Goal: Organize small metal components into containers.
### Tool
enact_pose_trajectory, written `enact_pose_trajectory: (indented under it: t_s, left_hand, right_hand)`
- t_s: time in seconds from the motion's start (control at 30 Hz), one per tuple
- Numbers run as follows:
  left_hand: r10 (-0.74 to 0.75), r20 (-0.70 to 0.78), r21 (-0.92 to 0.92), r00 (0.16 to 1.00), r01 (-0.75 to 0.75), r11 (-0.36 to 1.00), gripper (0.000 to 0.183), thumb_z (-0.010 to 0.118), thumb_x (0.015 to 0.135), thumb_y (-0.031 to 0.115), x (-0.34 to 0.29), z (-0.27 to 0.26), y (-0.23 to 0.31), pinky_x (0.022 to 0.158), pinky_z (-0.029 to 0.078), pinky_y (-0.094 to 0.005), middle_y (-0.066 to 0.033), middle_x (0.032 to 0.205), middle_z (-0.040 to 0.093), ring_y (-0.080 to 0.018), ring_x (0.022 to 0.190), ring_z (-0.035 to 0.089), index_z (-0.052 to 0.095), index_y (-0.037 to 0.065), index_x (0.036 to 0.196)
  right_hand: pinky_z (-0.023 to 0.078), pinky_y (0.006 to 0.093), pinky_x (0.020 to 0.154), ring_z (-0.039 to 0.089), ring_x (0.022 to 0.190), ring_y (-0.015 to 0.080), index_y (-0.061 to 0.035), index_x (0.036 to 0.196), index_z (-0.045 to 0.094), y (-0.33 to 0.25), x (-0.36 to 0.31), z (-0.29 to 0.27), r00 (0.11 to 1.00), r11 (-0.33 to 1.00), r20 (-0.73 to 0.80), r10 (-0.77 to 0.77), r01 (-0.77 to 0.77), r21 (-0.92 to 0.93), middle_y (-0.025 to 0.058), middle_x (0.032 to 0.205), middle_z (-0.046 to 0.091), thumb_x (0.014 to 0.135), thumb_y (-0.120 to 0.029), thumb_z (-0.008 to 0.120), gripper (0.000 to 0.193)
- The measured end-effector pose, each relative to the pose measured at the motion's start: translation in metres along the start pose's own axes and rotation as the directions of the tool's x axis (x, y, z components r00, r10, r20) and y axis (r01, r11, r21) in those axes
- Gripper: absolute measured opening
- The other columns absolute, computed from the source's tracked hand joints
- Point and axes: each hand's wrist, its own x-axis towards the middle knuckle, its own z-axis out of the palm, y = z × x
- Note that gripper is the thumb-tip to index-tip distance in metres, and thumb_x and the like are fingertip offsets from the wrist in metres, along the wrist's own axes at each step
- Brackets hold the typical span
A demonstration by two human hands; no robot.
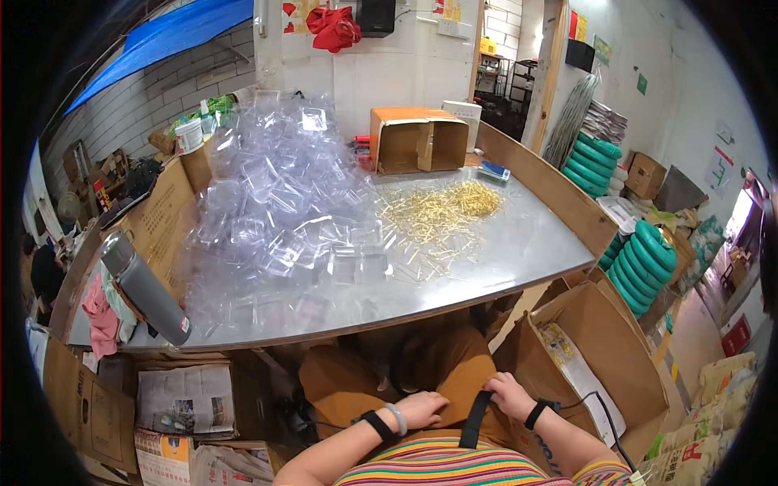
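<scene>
My left hand [419, 410] rests on my brown trousers [340, 377], palm down with its fingers curled in. Whatever it may hold is hidden under it. At my right hand [510, 396], the fingers are closed at the upper end of a black strap [475, 419] that hangs down over my lap. Beyond my knees stands a grey metal-topped table [356, 304]. On it a big heap of clear plastic cases [284, 190] spreads over the left and middle. Right of the heap lies a loose pile of small gold-coloured sticks or pins [446, 211].
A grey bottle [146, 292] and a pink cloth [100, 316] are at the table's left corner. An orange cardboard box [417, 139] lies open at the back, near a blue flat case [493, 170]. Beside my right arm stands an open carton [600, 340]. Green coiled hoses [640, 267] stand farther right.
</scene>
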Motion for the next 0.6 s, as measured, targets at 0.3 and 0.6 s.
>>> enact_pose_trajectory:
  t_s: [0.3,0.6]
  left_hand:
    - [0.148,0.249,-0.368,0.957,-0.048,0.929,0.021,0.069,0.086,0.014,0.010,0.017,-0.018,0.078,0.050,-0.0406,-0.0200,0.094,0.069,-0.0364,0.089,0.066,0.066,0.001,0.101]
    - [0.021,-0.467,-0.171,0.884,-0.113,0.979,0.010,0.065,0.088,0.011,-0.034,-0.079,0.000,0.084,0.051,-0.0382,-0.0121,0.097,0.069,-0.0311,0.093,0.064,0.068,0.004,0.094]
  right_hand:
    - [0.050,0.0320,0.079,0.060,0.086,0.0156,-0.0051,0.101,0.057,-0.008,-0.013,-0.038,0.798,0.826,0.532,0.283,-0.484,0.288,0.0058,0.090,0.063,0.094,-0.015,0.064,0.013]
    - [0.051,0.0396,0.082,0.063,0.092,0.0337,-0.0040,0.108,0.064,-0.076,0.102,-0.115,0.936,0.998,0.348,-0.057,0.049,0.030,0.0160,0.099,0.063,0.091,-0.019,0.065,0.023]
